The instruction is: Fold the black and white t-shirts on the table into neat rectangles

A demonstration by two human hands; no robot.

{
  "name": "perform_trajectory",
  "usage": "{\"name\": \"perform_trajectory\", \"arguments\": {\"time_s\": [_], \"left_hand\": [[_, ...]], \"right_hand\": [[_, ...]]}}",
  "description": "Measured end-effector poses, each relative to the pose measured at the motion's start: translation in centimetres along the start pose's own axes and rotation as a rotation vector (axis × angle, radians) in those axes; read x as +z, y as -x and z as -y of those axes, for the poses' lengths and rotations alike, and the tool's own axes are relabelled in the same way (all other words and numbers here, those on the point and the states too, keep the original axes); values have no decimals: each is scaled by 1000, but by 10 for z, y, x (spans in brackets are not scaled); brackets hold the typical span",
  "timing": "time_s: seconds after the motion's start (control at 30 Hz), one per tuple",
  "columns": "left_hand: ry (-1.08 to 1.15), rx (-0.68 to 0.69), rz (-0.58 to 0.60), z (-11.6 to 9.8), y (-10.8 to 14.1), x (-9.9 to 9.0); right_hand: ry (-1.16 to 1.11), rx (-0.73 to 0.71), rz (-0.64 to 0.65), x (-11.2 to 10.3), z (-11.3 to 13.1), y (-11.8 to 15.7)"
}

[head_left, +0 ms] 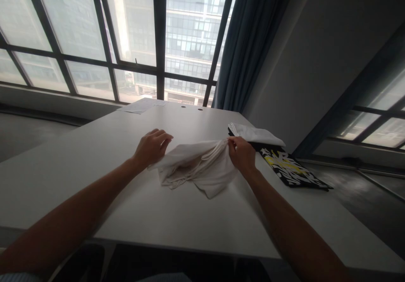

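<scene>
A crumpled off-white cloth [198, 164] with thin cords hangs over the middle of the white table [152, 218]. My right hand [242, 153] pinches its upper right corner between thumb and fingers. At the cloth's upper left edge is my left hand [153, 146], its thumb and forefinger apart at the tips; its lower fingers are bent and partly hidden, and whether they hold the cloth cannot be made out.
Behind my right hand lies a folded white cloth [259, 134] on a black cloth with white and yellow print [291, 166], at the table's right edge. Papers [141, 106] lie at the far left end. Windows and a blue curtain [247, 41] stand beyond.
</scene>
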State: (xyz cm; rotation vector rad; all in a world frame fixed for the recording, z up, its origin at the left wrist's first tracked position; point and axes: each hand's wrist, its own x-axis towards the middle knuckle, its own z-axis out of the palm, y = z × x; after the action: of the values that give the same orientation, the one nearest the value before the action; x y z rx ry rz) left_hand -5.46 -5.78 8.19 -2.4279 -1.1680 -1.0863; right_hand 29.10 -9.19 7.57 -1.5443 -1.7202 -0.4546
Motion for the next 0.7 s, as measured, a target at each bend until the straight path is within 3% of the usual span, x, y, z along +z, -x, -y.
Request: {"name": "perform_trajectory", "arguments": {"time_s": [0.07,0.13,0.27,0.37,0.43,0.53,0.6,0.63,0.7], "left_hand": [[-22,-46,150,8,2,8],[16,-42,277,15,5,13],[175,38,482,12,10,17],[245,90,605,-3,14,24],[320,130,657,-10,15,29],[477,79,684,-5,12,27],[603,-54,667,9,7,19],[670,-144,630,20,5,14],[793,-340,447,44,2,1]], "right_hand": [[5,74,196,12,-6,3],[-72,60,294,18,-10,6],[-344,-149,448,17,-3,14],[-369,-270,611,20,10,23],[-340,-322,651,24,17,27],[-385,-364,578,24,15,23],[-440,-345,432,18,4,15],[-456,-299,326,15,-4,10],[-460,-116,90,8,-25,2]]}}
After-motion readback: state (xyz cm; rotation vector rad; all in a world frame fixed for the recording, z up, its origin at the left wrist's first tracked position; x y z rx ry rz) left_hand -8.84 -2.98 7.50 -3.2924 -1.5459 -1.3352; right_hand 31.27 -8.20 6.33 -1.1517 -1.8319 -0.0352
